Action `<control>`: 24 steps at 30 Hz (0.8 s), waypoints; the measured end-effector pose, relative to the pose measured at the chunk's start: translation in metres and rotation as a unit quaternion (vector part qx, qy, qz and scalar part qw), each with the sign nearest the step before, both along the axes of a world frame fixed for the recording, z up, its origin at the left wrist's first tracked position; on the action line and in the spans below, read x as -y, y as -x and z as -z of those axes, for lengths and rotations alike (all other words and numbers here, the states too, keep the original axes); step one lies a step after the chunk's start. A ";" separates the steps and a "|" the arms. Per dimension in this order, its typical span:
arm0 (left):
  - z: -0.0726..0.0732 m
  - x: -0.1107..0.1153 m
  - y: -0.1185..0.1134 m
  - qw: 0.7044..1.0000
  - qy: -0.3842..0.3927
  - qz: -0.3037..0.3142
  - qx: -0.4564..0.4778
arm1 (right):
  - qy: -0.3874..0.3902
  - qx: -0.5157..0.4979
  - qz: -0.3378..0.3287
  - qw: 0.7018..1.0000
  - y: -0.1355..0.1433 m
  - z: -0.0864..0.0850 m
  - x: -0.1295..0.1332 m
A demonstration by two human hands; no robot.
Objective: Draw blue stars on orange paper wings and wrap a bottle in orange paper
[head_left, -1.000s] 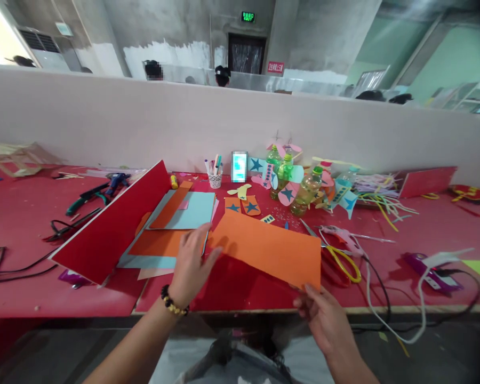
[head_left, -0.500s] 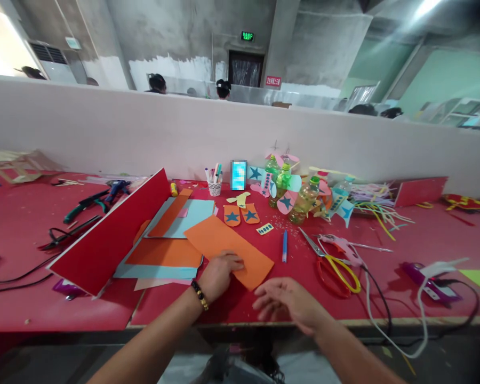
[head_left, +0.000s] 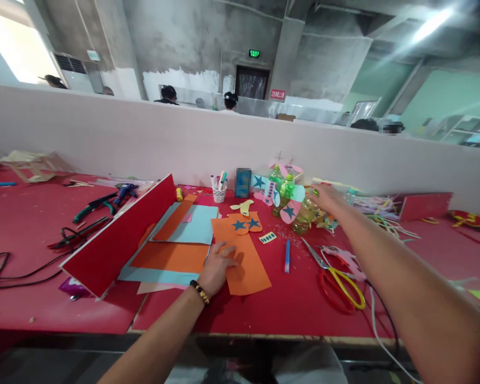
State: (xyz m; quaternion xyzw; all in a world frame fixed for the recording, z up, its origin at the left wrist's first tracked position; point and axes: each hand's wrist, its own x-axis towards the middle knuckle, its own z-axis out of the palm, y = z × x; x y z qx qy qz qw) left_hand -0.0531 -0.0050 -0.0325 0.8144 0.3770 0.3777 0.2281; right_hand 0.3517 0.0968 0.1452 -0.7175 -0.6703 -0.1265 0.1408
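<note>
My left hand, with a beaded bracelet at the wrist, rests with spread fingers on the left edge of an orange paper sheet. My right hand is stretched out to the decorated green plastic bottles, its fingers at the neck of the nearest bottle. Two orange cutouts with blue stars lie at the sheet's top end. Right of them is a pale strip with blue dots.
Long scissors, a blue pen and a pink glue gun lie on the right. Stacked coloured paper and a leaning red board are on the left. Behind stands a pen cup.
My right hand has moved from the table's front up to the bottles. The orange sheet has turned more upright under my left hand and meets the star cutouts. The view has shifted slightly.
</note>
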 end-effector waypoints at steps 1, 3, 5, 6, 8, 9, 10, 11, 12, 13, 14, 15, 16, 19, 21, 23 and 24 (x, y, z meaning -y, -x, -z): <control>0.003 -0.002 0.000 1.000 0.000 0.002 0.006 | 0.009 -0.010 0.014 1.000 -0.001 0.000 -0.003; 0.009 -0.004 0.000 1.000 0.002 0.005 0.020 | 0.001 -0.037 0.028 0.999 -0.004 -0.003 -0.002; 0.015 -0.006 -0.002 0.999 0.009 0.007 0.039 | -0.035 -0.075 0.022 0.996 -0.009 -0.009 0.008; 0.017 -0.006 -0.003 0.999 0.014 0.007 0.048 | -0.063 -0.106 0.026 0.992 -0.013 -0.013 0.017; 0.022 -0.007 -0.004 0.998 0.029 0.005 0.063 | -0.129 -0.196 0.031 0.972 -0.019 -0.019 0.041; 0.024 -0.007 -0.005 0.997 0.037 0.004 0.068 | -0.140 -0.216 0.032 0.966 -0.020 -0.020 0.055; 0.024 -0.008 -0.005 0.997 0.043 0.002 0.070 | -0.143 -0.234 0.033 0.961 -0.019 -0.019 0.070; 0.024 -0.009 -0.005 0.997 0.047 0.000 0.069 | -0.151 -0.268 0.030 0.951 -0.015 -0.014 0.084; 0.023 -0.010 -0.005 0.997 0.048 -0.001 0.064 | -0.157 -0.372 0.010 0.915 -0.009 -0.007 0.098; 0.020 -0.010 -0.004 0.997 0.047 -0.002 0.056 | -0.156 -0.468 -0.010 0.870 0.001 0.004 0.111; 0.017 -0.011 -0.003 0.998 0.047 -0.005 0.046 | -0.138 -0.544 -0.027 0.827 0.013 0.017 0.122; 0.013 -0.011 -0.001 0.998 0.047 -0.015 0.037 | -0.109 -0.607 -0.039 0.786 0.027 0.031 0.133; 0.008 -0.010 0.003 0.998 0.046 -0.027 0.027 | -0.096 -0.657 -0.044 0.746 0.043 0.047 0.142; -0.008 -0.004 0.021 0.998 0.037 -0.056 -0.007 | -0.075 -0.745 -0.043 0.661 0.094 0.092 0.161; -0.017 0.004 0.037 0.995 0.028 -0.089 -0.023 | -0.051 -0.777 -0.044 0.626 0.124 0.115 0.168; -0.024 0.014 0.054 0.992 0.021 -0.120 -0.035 | -0.023 -0.785 -0.045 0.618 0.145 0.131 0.171; -0.027 0.021 0.060 0.990 0.018 -0.133 -0.039 | -0.007 -0.782 -0.045 0.621 0.153 0.137 0.172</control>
